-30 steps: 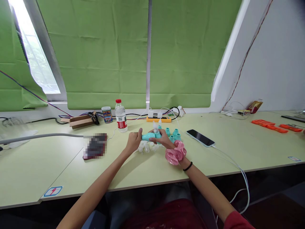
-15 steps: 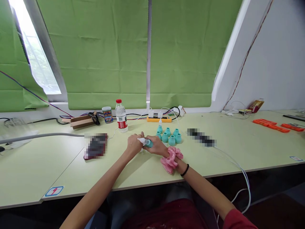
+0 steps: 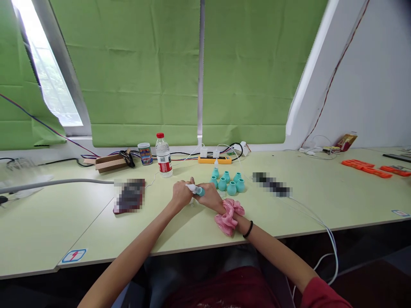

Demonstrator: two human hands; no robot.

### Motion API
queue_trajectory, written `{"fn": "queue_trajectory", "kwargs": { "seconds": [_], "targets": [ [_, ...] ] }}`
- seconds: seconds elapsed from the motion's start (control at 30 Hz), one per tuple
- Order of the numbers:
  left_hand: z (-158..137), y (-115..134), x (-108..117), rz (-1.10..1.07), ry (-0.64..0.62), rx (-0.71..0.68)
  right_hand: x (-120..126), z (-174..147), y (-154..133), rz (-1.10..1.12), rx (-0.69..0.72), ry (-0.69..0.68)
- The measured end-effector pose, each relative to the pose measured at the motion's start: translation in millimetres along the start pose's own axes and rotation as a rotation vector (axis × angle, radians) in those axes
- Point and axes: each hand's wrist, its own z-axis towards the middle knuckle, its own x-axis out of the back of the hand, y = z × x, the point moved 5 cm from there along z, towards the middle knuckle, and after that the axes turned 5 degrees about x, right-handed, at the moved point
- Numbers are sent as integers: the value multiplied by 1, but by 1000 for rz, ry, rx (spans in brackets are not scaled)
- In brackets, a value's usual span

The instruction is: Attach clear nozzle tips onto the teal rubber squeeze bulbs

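My left hand (image 3: 182,193) is closed around the translucent white nozzle (image 3: 191,187) of a small bulb syringe. My right hand (image 3: 210,196) grips its teal bulb (image 3: 201,191), which shows partly between the fingers. Both hands meet at the front middle of the table, with the nozzle tilted to the left. Just beyond my right hand stand several loose teal rubber bulbs (image 3: 231,188) with open necks. Behind them, one bulb syringe (image 3: 216,164) stands upright with a white nozzle on it. A small clear piece (image 3: 192,202) shows beneath my hands, too hidden to name.
A water bottle (image 3: 164,156), a can (image 3: 145,154) and a cardboard box (image 3: 111,163) stand at the back left. A power strip (image 3: 214,160) lies behind the bulbs. Blurred dark objects flank the work area. Orange parts (image 3: 366,167) lie far right.
My right hand and wrist have shifted slightly left and turned a little around the teal bulb. The nozzle stays in my left hand, and the bulbs on the table stand as before.
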Motion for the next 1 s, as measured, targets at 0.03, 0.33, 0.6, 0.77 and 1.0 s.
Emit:
{"fn": "queue_trajectory", "kwargs": {
  "seconds": [0.03,0.33,0.6,0.77,1.0],
  "targets": [
    [1,0,-1,-47,8,-28,1,0,-1,-9,0,12],
    [16,-22,10,-588,74,98,19,-4,3,47,-16,171],
    [23,-62,-1,-65,4,275,23,-3,9,112,-80,282],
    [20,-66,-36,-33,-208,260,23,-3,18,86,-128,306],
    [17,-52,-11,-190,1,232,9,-1,22,54,-97,170]
  ]
}}
